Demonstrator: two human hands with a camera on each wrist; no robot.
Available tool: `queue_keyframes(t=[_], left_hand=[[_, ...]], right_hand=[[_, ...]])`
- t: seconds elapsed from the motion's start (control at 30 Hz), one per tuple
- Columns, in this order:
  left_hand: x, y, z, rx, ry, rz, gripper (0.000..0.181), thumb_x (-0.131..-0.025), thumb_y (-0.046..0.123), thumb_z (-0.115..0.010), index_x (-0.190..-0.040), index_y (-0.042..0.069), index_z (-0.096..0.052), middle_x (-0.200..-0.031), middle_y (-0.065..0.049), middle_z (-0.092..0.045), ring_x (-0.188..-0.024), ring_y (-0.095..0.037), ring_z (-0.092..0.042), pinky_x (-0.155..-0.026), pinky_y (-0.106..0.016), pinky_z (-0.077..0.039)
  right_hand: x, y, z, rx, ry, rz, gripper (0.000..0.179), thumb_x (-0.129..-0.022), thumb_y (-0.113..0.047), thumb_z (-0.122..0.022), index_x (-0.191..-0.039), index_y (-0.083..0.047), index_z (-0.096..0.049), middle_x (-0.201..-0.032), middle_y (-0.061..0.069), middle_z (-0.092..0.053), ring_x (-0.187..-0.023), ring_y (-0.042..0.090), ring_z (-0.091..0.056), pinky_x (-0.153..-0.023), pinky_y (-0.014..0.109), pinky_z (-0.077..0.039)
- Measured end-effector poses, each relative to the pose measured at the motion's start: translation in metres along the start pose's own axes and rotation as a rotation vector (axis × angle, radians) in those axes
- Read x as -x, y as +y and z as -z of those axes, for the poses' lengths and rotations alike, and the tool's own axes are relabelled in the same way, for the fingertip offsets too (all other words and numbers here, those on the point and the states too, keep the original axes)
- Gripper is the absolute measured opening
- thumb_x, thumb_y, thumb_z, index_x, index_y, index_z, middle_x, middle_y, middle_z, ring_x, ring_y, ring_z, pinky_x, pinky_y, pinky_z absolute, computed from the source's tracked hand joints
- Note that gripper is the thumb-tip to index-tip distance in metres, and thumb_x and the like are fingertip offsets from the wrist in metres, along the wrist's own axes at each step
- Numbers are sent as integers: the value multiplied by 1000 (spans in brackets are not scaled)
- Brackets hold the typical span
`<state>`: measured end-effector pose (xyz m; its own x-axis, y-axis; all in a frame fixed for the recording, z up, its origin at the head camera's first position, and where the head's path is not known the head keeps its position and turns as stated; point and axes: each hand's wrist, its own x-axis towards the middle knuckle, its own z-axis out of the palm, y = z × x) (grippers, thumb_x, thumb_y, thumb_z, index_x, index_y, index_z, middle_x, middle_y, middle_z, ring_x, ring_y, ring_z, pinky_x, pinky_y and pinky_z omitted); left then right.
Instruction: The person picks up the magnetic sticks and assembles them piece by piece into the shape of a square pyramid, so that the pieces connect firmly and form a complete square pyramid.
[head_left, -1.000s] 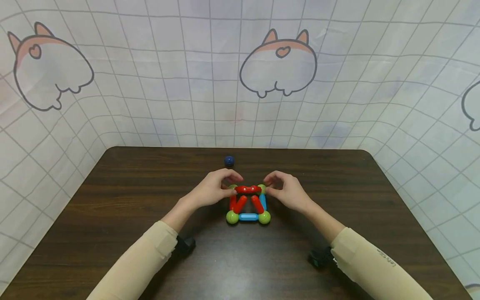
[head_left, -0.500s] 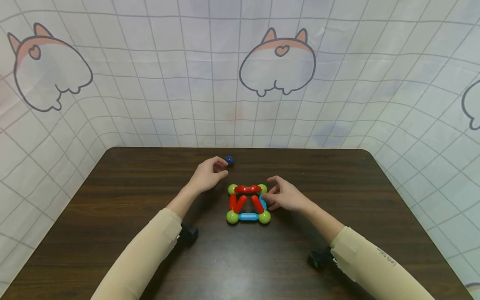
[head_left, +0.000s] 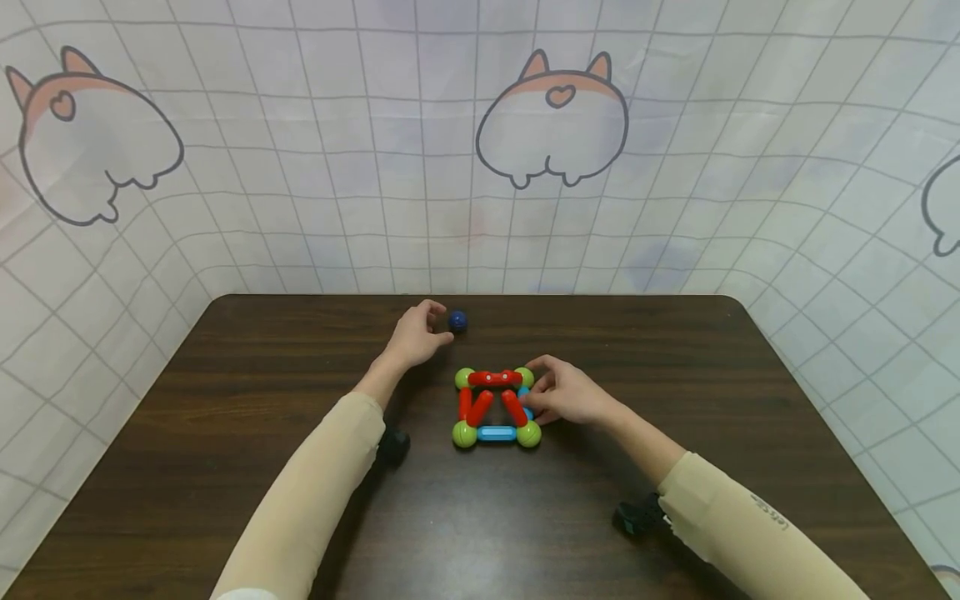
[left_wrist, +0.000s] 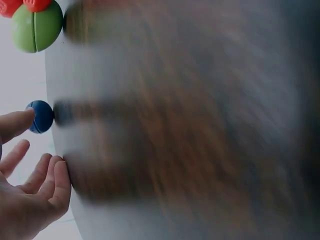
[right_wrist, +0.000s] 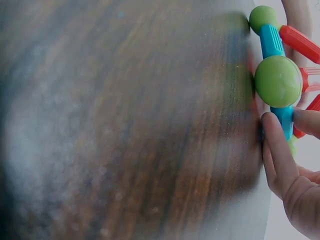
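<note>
A toy frame of green balls (head_left: pixel 465 434) joined by red sticks and blue sticks sits mid-table. Red sticks (head_left: pixel 480 409) slant inward and up from its corners. My right hand (head_left: pixel 573 393) is at the frame's right side, where thumb and fingers pinch the blue magnetic stick (right_wrist: pixel 285 120) from both sides. Farther back, my left hand (head_left: pixel 416 333) has its thumb and fingers spread beside a small dark blue ball (head_left: pixel 457 322). In the left wrist view the thumb overlaps that blue ball (left_wrist: pixel 42 117), while the other fingers stay apart from it.
The dark wooden table (head_left: pixel 300 358) ends at a back edge just behind the blue ball. A white gridded cloth (head_left: pixel 337 167) with cartoon animal prints hangs behind and along both sides. Each wrist carries a small black device (head_left: pixel 637 517).
My left hand has left the frame's back left corner and gone back to the blue ball. My right hand has shifted from the back right corner onto the right-side blue stick.
</note>
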<state>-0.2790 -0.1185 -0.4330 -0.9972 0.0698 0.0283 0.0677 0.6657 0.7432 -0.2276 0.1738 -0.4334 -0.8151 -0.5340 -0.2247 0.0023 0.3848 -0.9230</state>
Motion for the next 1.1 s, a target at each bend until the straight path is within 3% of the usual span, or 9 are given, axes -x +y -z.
queue_keyframes(t=[0.27,0.57,0.77,1.1], left_hand=[[-8,9,-5,-72,-78,-61,54,-102,18,-66,-152,8,-48,-143,-23,-51,-124,-40,-56,-103,-50,-47],[-8,14,-8,-166,-20,-68,29,-101,13,-68,-129,6,-68,-130,-18,-64,-117,-34,-60,-101,-47,-48],[-5,10,-7,-139,-52,-72,27,-99,12,-71,-125,7,-71,-124,-15,-66,-112,-31,-61,-98,-45,-50],[12,6,1,-85,-98,-37,36,-96,14,-75,-130,4,-68,-120,-15,-68,-110,-30,-62,-98,-45,-51]], right_hand=[[-1,-2,1,0,3,13,56,-96,-2,-68,-144,6,-42,-102,20,-63,-83,26,-69,-76,42,-61],[-2,-2,0,12,-1,10,54,-97,-3,-68,-144,4,-42,-101,18,-64,-84,27,-71,-78,41,-61],[-1,-3,2,16,2,12,54,-97,-3,-68,-144,4,-43,-101,19,-64,-84,27,-71,-78,41,-61],[-1,-3,6,25,2,13,55,-97,-4,-68,-145,7,-42,-101,19,-64,-84,27,-71,-77,40,-61]])
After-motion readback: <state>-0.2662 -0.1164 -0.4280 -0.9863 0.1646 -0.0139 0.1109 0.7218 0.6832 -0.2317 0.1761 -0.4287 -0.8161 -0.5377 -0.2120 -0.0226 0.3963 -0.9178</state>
